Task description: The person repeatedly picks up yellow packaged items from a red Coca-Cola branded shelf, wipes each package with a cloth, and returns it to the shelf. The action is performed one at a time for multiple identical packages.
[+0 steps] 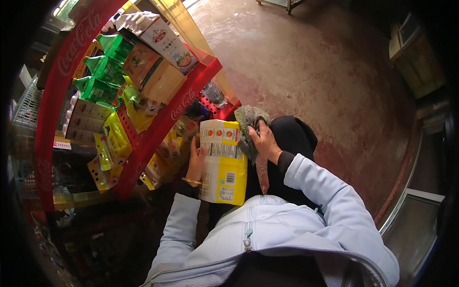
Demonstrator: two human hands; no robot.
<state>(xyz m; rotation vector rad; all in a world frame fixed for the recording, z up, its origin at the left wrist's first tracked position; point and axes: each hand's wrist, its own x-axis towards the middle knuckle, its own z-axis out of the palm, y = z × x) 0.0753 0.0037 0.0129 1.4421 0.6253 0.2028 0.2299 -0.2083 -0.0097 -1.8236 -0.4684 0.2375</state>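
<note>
My left hand is at the left edge of a yellow and white packaged bundle, holding it above my lap; part of the fingers is hidden behind it. The bundle's printed face, with a barcode, is turned up. In my right hand is a bunched grey-green cloth, close to the upper right edge of the bundle. Just left of the bundle is a red display rack holding yellow packages and green plastic bottles.
White drink cartons and a cardboard box stand on the rack's upper shelf. A clear bottle lies on the lower shelf by its corner. A wooden cabinet stands far right on the concrete floor, above a glass-paneled frame.
</note>
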